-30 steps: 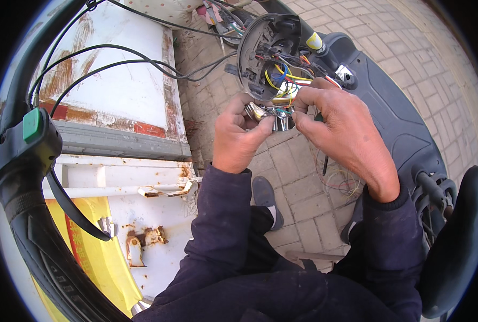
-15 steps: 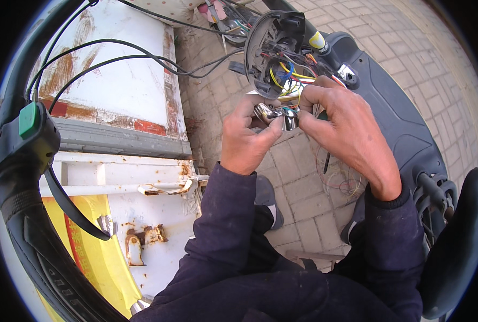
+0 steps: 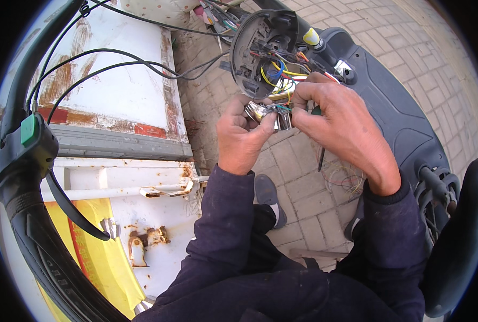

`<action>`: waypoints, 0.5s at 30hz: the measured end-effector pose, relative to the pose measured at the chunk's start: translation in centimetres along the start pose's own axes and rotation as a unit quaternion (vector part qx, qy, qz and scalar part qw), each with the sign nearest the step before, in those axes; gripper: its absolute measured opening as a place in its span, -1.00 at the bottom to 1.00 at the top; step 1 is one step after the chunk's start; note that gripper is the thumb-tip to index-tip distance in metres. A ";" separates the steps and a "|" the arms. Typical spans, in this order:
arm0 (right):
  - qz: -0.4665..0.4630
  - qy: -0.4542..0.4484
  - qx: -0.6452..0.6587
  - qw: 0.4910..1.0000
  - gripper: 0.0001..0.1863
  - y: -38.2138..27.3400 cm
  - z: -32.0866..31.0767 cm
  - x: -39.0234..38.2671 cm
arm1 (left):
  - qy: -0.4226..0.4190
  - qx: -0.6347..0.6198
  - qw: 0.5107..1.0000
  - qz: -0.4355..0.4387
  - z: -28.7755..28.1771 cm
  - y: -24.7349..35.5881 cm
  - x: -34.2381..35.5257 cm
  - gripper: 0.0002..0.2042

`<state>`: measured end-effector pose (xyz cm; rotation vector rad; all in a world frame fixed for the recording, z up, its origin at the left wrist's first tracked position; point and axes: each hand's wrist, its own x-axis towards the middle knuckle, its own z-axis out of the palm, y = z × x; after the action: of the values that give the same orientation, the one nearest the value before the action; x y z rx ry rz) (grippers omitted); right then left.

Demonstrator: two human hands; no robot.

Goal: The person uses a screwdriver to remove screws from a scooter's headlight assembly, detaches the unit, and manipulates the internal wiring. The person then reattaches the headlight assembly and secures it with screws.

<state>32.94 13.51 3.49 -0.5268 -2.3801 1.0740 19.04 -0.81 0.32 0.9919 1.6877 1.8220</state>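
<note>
My left hand is closed, pinching a shiny chrome-coloured part between thumb and fingers. Thin teal wires run by that part, toward my other hand. Closed close beside it, my right hand has thumb and forefinger near the wires. A slim dark tool with a bit of green at its upper end pokes out below the right palm; its middle is hidden. Just beyond the hands hangs a round black housing, its open side showing yellow, blue, red and white wires.
At left, a black handlebar grip carries a green button, with black cables arching from it. A rusty white metal panel stands behind. Dark scooter bodywork lies to the right. Loose thin wires rest on the paving.
The chrome part has turned in my left hand, so its wire side shows more. Both hands and the black housing sit slightly further left in the picture.
</note>
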 end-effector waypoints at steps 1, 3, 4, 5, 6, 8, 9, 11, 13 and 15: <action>-0.004 0.000 0.001 1.000 -0.82 0.0 0.0 0.0 | -0.006 0.008 1.000 -0.006 -0.1 0.0 0.0 -0.56; -0.005 -0.005 0.009 1.000 -0.83 0.1 0.0 -0.1 | -0.006 0.028 1.000 -0.008 -0.2 0.0 -0.1 -0.56; -0.015 0.003 0.003 1.000 -0.83 0.1 0.0 -0.2 | -0.007 0.039 0.999 -0.009 -0.3 0.0 -0.1 -0.56; -0.024 0.012 -0.003 1.000 -0.83 0.1 0.1 -0.2 | -0.001 0.031 1.000 -0.003 -0.2 0.0 -0.1 -0.58; -0.028 0.017 -0.011 0.999 -0.83 0.0 0.1 -0.2 | 0.004 0.024 1.000 0.004 -0.2 -0.1 -0.1 -0.60; -0.034 0.021 -0.015 0.999 -0.83 0.0 0.2 -0.2 | 0.005 0.019 1.000 0.009 -0.2 -0.1 -0.1 -0.62; -0.030 0.018 -0.017 0.999 -0.83 0.0 0.2 -0.2 | 0.000 0.021 1.000 0.006 -0.2 -0.2 -0.1 -0.61; -0.026 0.011 -0.026 0.999 -0.83 -0.1 0.2 -0.2 | -0.008 0.009 1.000 0.003 -0.4 -0.2 -0.1 -0.60; -0.018 0.007 -0.026 0.999 -0.82 -0.1 0.3 -0.2 | -0.021 -0.023 1.000 0.004 -0.6 -0.3 -0.1 -0.59; -0.012 0.007 -0.015 1.000 -0.82 -0.1 0.3 -0.2 | -0.029 -0.022 0.999 -0.022 -1.1 -0.3 0.0 -0.58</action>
<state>32.94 13.18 3.31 -0.5137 -2.3879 1.0225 18.17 -1.51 0.05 0.9727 1.6152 1.7783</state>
